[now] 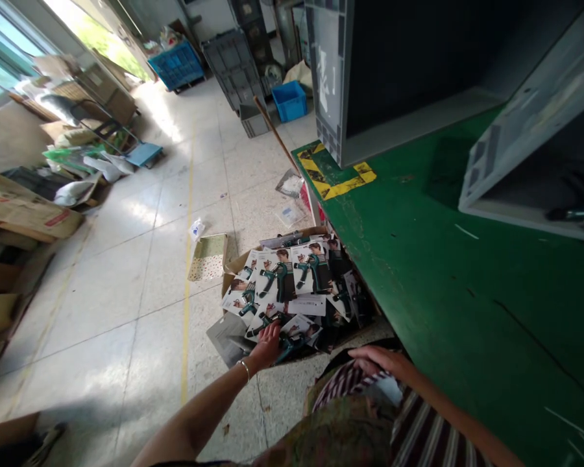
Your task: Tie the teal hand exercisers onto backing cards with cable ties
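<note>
Nearest the camera, at the bottom of the frame, lies the person's lap in striped and patterned cloth (pixel 360 421). The right hand (pixel 377 360) rests on it, palm down, fingers loosely spread and holding nothing. The right forearm runs off toward the lower right corner.

The left arm stretches from the bottom centre up toward the middle of the frame, with a thin bracelet (pixel 246 368) at the wrist. The left hand (pixel 267 342) reaches into a cardboard box (pixel 233 264) that stands on the floor (pixel 126 279) just left of the table. Its fingers lie on the lowest of the carded hand grippers (pixel 285 279) piled in the box; whether they are closed around a card or only touching it cannot be told. The cards are white, each with a printed figure and a dark green gripper, and they overlap in a loose heap that fills the box.

The green table (pixel 467 292) takes up the right half of the frame. On it, in the upper right, stand two grey crates (pixel 331 78) tipped on their sides, open ends toward the person. Yellow and black tape (pixel 335 178) marks the table's far corner.

In the upper centre of the frame sit blue bins (pixel 289 100) and stacked grey crates, while flattened cartons (pixel 24 211) and bags lie along the left edge.
</note>
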### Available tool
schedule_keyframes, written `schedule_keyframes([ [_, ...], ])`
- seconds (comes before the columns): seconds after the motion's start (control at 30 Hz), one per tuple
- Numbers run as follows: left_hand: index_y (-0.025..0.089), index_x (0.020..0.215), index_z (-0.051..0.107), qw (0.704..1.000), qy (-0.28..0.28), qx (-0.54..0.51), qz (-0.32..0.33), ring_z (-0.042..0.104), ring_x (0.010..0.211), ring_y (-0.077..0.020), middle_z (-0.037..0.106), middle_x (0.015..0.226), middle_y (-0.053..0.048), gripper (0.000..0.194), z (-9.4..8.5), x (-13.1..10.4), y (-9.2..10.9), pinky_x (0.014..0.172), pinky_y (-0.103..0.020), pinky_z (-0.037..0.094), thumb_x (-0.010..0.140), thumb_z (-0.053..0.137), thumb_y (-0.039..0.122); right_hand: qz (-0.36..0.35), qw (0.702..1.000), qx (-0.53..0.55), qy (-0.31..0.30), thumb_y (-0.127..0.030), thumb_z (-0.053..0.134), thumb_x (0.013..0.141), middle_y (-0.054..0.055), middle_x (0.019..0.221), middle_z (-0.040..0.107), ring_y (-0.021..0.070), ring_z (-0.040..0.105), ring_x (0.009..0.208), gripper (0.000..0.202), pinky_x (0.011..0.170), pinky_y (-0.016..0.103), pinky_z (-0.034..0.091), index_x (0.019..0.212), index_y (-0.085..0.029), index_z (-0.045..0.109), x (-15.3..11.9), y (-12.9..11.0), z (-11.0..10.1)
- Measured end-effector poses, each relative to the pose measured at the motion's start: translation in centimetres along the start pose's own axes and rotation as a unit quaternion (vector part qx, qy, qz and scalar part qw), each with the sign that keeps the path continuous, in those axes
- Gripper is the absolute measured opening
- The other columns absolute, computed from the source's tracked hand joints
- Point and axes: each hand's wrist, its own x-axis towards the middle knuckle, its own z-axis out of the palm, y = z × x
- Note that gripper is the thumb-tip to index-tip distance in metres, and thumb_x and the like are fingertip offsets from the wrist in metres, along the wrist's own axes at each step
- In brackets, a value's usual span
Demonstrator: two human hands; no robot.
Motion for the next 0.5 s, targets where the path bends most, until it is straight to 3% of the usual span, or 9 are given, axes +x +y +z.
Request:
schedule_keyframes([
  [0.17,0.011,0.125,0.052,0.999,0.028,0.036,-0.017,0.04,0.138,-0.0337,0.047,0.145,-0.022,0.048,1.6,-0.8,0.3,0.113,-0.052,0.03,0.078,0.053,0.018,-0.018,0.999,0.01,-0.038,-0.036,0.044,0.091,0.004,0.101,0.075,0.0208,0.069,0.096,0.037,0.087,0.032,0.052,0.116,-0.026,0.07,0.4,0.5,-0.8],
  [0.27,0.011,0.128,0.052,0.995,-0.012,0.084,-0.061,0.038,0.14,-0.0312,0.041,0.15,-0.02,0.053,1.5,-0.5,0.9,0.114,-0.048,0.031,0.076,0.052,0.021,-0.058,0.997,-0.013,-0.043,-0.032,0.045,0.092,0.004,0.106,0.074,0.0204,0.066,0.103,0.035,0.092,0.032,0.05,0.116,-0.025,0.07,0.9,0.8,-0.8],
  [0.4,0.014,0.134,0.052,0.988,-0.058,0.134,-0.059,0.044,0.136,-0.0358,0.047,0.146,-0.02,0.069,-0.4,0.9,1.7,0.106,-0.053,0.04,0.066,0.052,0.023,-0.079,0.996,-0.015,-0.034,-0.028,0.04,0.096,0.006,0.108,0.073,0.0184,0.066,0.102,0.037,0.092,0.029,0.049,0.119,-0.022,0.068,0.6,0.0,-0.4],
  [0.5,0.03,0.117,0.066,0.978,-0.14,0.145,-0.047,0.057,0.124,-0.0368,0.068,0.124,-0.009,0.053,-3.8,3.6,2.6,0.102,-0.056,0.044,0.066,0.052,0.033,-0.117,0.993,-0.016,0.009,-0.029,0.035,0.1,0.002,0.108,0.072,0.015,0.066,0.102,0.039,0.092,0.026,0.048,0.125,-0.026,0.064,-0.8,-0.8,-1.4],
])
